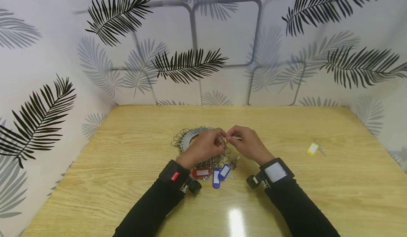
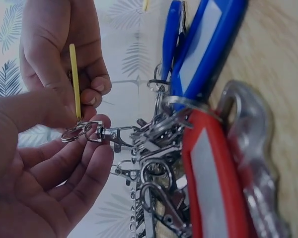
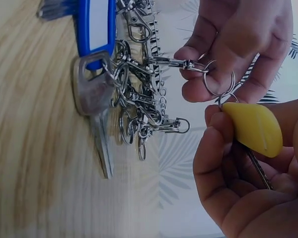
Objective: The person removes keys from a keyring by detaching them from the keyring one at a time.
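My left hand (image 1: 205, 146) pinches a metal split ring (image 3: 206, 85) that hangs from a snap hook (image 2: 115, 134). That hook belongs to a round metal key holder (image 1: 187, 138) fringed with many hooks and rings. Close beside it, my right hand (image 1: 249, 145) holds a yellow key tag (image 3: 256, 130) by its small ring, with a key (image 3: 259, 169) under the tag in the curled fingers. The tag's ring meets the split ring between the two hands' fingertips. A red key tag (image 1: 201, 172) and two blue key tags, one of them (image 1: 216, 178) nearest me, hang at the holder's near side.
Another yellow key tag (image 1: 313, 148) with a key (image 1: 322, 149) lies apart on the right of the wooden table (image 1: 133, 152). A loose-hanging key (image 3: 102, 144) sits by the blue tags. Leaf-patterned sheeting (image 1: 222, 35) stands behind the table and at its sides.
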A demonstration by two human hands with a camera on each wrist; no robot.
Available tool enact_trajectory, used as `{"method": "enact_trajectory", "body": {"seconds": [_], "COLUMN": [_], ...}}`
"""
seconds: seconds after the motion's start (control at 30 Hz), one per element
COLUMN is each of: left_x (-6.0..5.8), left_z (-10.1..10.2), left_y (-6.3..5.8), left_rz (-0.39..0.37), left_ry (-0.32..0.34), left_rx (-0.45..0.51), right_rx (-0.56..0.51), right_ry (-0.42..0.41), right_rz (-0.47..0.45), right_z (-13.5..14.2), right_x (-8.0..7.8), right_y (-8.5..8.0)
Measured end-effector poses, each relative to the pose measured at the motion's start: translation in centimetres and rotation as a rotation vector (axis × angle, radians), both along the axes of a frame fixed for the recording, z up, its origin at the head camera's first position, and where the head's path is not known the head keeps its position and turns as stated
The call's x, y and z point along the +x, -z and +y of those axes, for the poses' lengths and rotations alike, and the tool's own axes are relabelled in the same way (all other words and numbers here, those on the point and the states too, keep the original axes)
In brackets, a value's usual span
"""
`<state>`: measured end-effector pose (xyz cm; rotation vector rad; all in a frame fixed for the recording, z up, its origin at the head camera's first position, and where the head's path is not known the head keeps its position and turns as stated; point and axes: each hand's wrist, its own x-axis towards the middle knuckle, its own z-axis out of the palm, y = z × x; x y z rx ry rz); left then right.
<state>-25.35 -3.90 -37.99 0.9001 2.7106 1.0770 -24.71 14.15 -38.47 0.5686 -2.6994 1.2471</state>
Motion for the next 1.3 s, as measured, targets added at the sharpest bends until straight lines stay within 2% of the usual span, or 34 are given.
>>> {"method": "enact_trajectory", "body": {"seconds": [0.13, 0.23, 0.3, 0.43, 0.5, 0.63, 0.73, 0.83, 0.93, 1.17, 1.3], "left_x": [-0.2, -0.5, -0.7, -1.1, -1.1, -1.0, -0.9, -0.9, -0.9, -0.4, 0.0], "left_z": [-0.3, -0.6, -0.8, -1.2, -1.4, -1.6, -1.6, -1.6, -1.4, -1.0, -1.0], "left_y": [0.0, 0.0, 0.1, -0.1, -0.2, -0.3, -0.3, -0.3, -0.2, -0.3, -0.4], "left_rz": [-0.006, 0.015, 0.001, -0.085, -0.15, -0.25, -0.272, -0.243, -0.18, 0.011, 0.093], "left_ry": [0.005, 0.037, 0.066, 0.12, 0.127, 0.099, 0.069, 0.025, -0.019, -0.107, -0.11], "left_rx": [0.013, 0.003, 0.0, 0.008, 0.004, -0.007, -0.012, -0.008, -0.02, -0.142, -0.203], "right_rx": [-0.008, -0.015, -0.021, -0.036, -0.047, -0.058, -0.052, -0.048, -0.038, -0.026, -0.042], "right_ry": [-0.028, -0.046, -0.059, -0.105, -0.138, -0.183, -0.187, -0.184, -0.18, -0.134, -0.153], "right_rz": [0.033, 0.043, 0.036, 0.018, 0.013, 0.02, 0.03, 0.034, 0.042, 0.061, 0.067], "right_z": [0.1, 0.1, 0.2, 0.3, 0.3, 0.3, 0.3, 0.3, 0.2, 0.1, -0.1], "right_x": [0.0, 0.0, 0.0, 0.0, 0.0, 0.0, 0.1, 0.0, 0.0, -0.1, 0.1], "right_y": [-0.1, -0.2, -0.1, -0.1, 0.0, -0.1, -0.1, -0.2, -0.1, 0.0, 0.0]}}
